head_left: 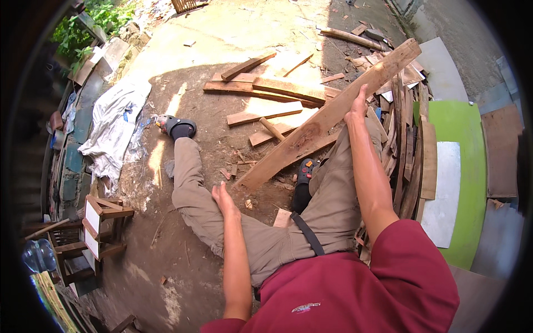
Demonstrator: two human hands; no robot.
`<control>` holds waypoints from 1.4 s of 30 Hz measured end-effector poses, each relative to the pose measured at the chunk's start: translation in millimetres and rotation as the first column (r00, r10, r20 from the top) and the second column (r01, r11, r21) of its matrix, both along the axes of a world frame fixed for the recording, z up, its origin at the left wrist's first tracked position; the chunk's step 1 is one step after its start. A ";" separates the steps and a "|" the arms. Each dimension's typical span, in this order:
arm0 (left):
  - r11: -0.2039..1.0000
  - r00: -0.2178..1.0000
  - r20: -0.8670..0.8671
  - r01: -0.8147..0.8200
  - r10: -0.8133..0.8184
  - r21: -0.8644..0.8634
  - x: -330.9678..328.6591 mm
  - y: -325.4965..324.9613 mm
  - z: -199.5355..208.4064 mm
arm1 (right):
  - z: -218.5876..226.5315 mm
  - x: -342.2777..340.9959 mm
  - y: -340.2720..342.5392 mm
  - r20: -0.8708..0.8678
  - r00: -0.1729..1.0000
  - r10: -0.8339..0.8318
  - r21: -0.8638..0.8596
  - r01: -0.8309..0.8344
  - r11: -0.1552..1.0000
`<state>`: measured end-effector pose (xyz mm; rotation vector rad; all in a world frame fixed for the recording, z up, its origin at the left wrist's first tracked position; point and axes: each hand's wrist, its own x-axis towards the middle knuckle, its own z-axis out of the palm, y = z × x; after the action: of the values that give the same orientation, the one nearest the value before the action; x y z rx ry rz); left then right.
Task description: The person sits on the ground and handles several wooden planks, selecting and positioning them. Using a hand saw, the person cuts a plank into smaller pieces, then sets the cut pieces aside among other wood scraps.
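A long brown wooden plank [311,130] with a dark knot slants across in front of me, its far end raised to the right. My right hand [358,105] is closed on its right edge, past the middle. At the plank's near left end, my left hand [225,201] is closed against the end, its fingers partly hidden. Beyond the plank, several loose boards [261,86] lie on the ground in a rough pile. A short round wooden handle [272,129] pokes out beside the plank; its other end is hidden.
Wood pieces [405,150] stand stacked along my right, beside a green panel [463,172] and a white sheet [441,194]. A white cloth [116,119] lies at the left. Nearer stand a small wooden frame [91,244] and a clear bottle [39,255]. Wood scraps litter the ground.
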<state>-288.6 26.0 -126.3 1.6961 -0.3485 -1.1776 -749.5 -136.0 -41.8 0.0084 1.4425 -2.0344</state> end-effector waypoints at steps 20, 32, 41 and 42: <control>0.979 0.953 -0.253 0.191 -0.167 0.072 6.3 7.0 -10.9 | 184.6 62.4 -76.7 -0.830 0.412 0.375 0.091 -0.563 0.821; 0.996 0.908 -0.415 0.027 -0.060 -0.087 0.3 -0.7 15.7 | 45.9 90.3 14.0 -0.548 -0.348 0.761 0.828 -0.360 0.431; 0.997 0.815 -0.575 0.050 -0.070 -0.050 -9.4 1.6 31.6 | -25.6 104.1 127.9 -0.236 -0.527 0.816 0.964 -0.232 0.129; 0.991 0.810 -0.572 0.126 -0.131 -0.050 -6.8 2.8 21.5 | -34.4 100.8 138.0 -0.233 -0.526 0.818 0.965 -0.230 0.127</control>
<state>-295.5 28.8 -104.7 1.2354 -0.0881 -1.7185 -648.7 1.9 -76.3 -1.9917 1.6572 -0.0111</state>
